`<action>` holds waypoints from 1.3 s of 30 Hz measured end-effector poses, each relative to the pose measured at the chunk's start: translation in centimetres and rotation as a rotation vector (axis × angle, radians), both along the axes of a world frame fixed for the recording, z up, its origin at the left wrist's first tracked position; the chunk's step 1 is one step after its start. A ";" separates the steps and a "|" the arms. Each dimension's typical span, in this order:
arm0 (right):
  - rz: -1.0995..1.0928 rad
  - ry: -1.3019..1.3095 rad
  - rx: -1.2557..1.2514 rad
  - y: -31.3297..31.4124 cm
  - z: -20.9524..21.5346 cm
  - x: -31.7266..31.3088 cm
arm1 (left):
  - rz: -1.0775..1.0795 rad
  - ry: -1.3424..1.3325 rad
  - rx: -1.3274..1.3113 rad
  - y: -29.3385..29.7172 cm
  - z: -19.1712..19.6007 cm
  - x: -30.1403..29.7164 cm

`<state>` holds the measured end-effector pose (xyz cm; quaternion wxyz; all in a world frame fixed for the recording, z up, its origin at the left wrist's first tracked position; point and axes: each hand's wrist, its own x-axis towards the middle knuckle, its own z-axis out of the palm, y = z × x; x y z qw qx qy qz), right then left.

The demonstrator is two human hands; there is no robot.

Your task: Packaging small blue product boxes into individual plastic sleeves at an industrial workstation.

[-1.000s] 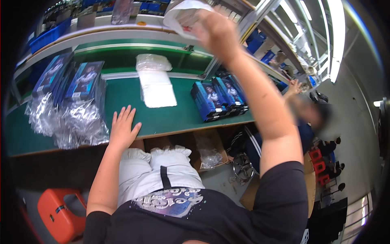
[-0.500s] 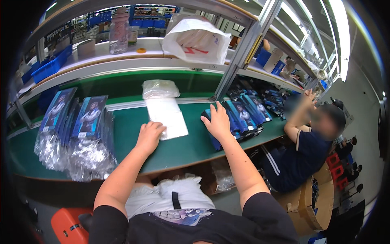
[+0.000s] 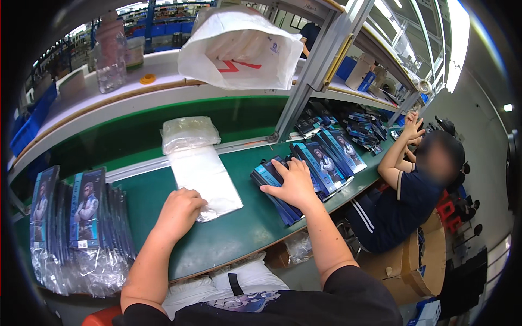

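White stack [image 3: 204,179] is being touched at its eight-o'clock edge by the left hand [image 3: 178,213], grip unclear, and blue boxes [image 3: 326,168], across bare tabletop [image 3: 255,220], by the loosely outspread right hand [image 3: 293,185].

The tabletop [image 3: 206,244] is dark green, the stack of sheets [image 3: 204,182] white. The boxes [image 3: 326,165] are black and blue with a printed figure; the white sack [image 3: 239,46] bears red marks.

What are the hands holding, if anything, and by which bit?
Can't tell: left hand at the left edge of the white plastic stack; right hand spread over blue printed packages.
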<state>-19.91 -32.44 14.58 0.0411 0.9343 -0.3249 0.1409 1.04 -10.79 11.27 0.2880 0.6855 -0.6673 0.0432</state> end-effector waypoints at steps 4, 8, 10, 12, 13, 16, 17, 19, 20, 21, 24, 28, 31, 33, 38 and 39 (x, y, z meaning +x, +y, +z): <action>0.134 -0.546 0.163 1.9 0.4 0.2 | 0.015 0.112 0.001 0.5 0.7 -0.2; 0.568 -1.271 1.182 6.7 1.4 1.5 | -0.003 0.167 -0.010 0.7 0.3 0.4; 0.736 -1.101 1.937 7.0 1.3 1.6 | 0.043 0.212 -0.018 0.8 0.0 0.5; 0.978 -0.791 2.588 4.4 -2.7 2.7 | 0.071 0.275 -0.060 0.1 -0.1 0.0; 0.792 -0.940 2.392 5.1 -5.0 2.4 | 0.102 0.272 -0.062 0.6 -0.3 0.1; 0.771 -0.911 2.700 6.2 -9.7 2.0 | 0.153 0.318 -0.074 -0.1 -0.7 -0.6; 0.736 -0.949 2.749 7.5 -9.4 1.9 | 0.184 0.322 -0.043 0.3 -0.8 -0.5; 0.496 -0.998 2.490 7.8 -7.2 0.6 | 0.208 0.339 -0.012 0.0 -0.7 -0.6; 0.466 -0.946 2.312 8.4 -6.1 0.7 | 0.190 0.369 -0.107 0.6 -0.7 -0.3; 0.435 -0.902 2.103 8.3 -4.7 0.5 | 0.149 0.403 -0.222 0.5 -0.5 -0.2; 0.508 -0.793 2.250 8.8 -3.6 0.4 | 0.174 0.567 -0.168 0.5 -0.3 -0.1; 0.488 -0.725 2.344 8.6 -3.5 2.5 | 0.168 0.734 -0.135 -0.1 -0.7 -0.2; 0.393 -0.790 2.203 8.9 -2.5 4.1 | 0.187 0.675 -0.245 0.3 -2.4 0.4; 0.418 -0.737 2.138 8.1 -2.2 3.8 | 0.314 1.132 -0.035 0.5 -0.9 -0.1; 0.372 -0.639 2.073 7.8 -3.4 2.8 | 0.203 1.451 -0.183 0.8 -1.0 -0.2; 0.359 -0.638 2.076 7.9 -3.5 2.8 | 0.178 1.420 -0.173 0.8 -1.1 -0.3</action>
